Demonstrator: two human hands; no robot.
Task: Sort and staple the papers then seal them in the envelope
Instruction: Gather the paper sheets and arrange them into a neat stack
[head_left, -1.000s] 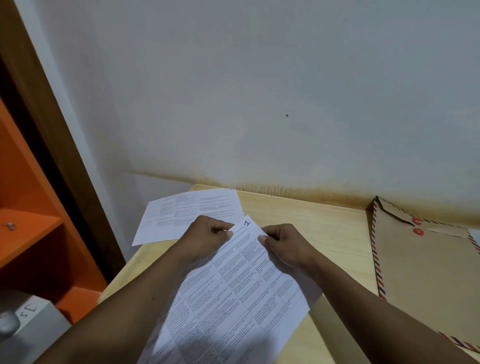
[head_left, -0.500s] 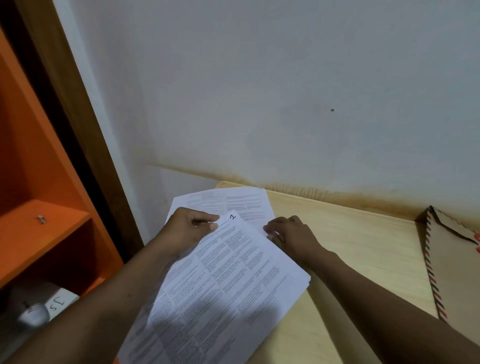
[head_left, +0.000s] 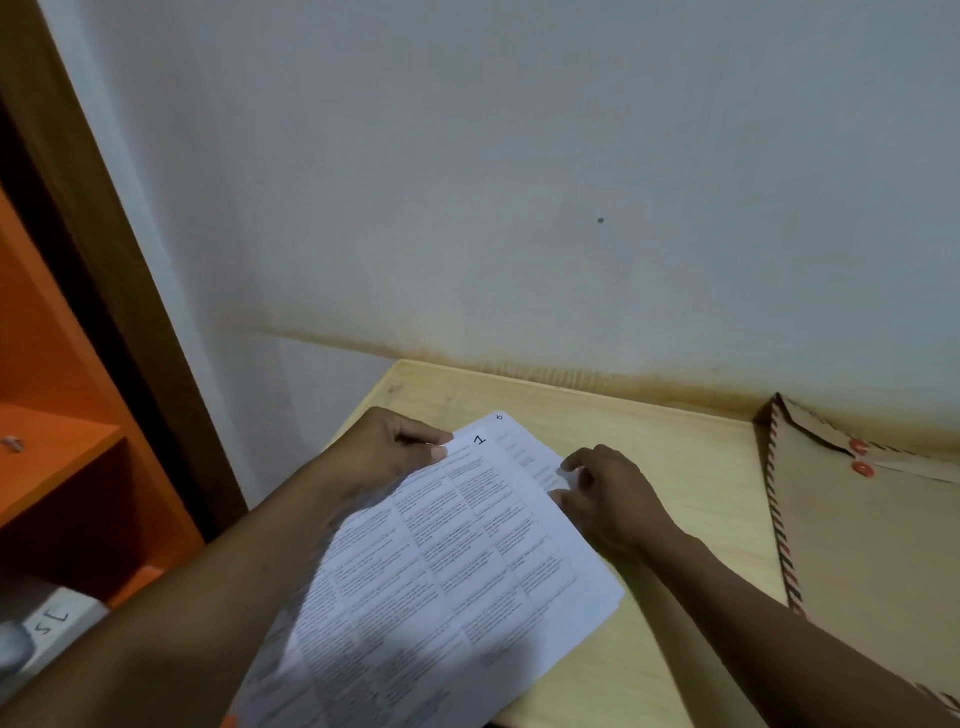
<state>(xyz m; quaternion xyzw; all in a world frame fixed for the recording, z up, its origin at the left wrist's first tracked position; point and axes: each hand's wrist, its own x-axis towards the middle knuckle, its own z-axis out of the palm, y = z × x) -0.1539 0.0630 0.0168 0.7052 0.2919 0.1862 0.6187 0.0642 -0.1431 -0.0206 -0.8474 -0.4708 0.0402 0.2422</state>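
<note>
Hands are handling white printed paper sheets (head_left: 457, 561) at frame centre.
Left hand (head_left: 384, 452) is pinching their top corner; right hand (head_left: 608, 493) is touching the edge, grip unclear; brown striped-edge paper envelope (head_left: 857, 545) is lying right.

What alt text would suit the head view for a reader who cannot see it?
A left hand pinches the top corner of printed papers, the top one marked 1, on a pale desk, while the right hand touches their right edge. A brown envelope with a striped border lies to the right; an orange shelf stands left.
</note>
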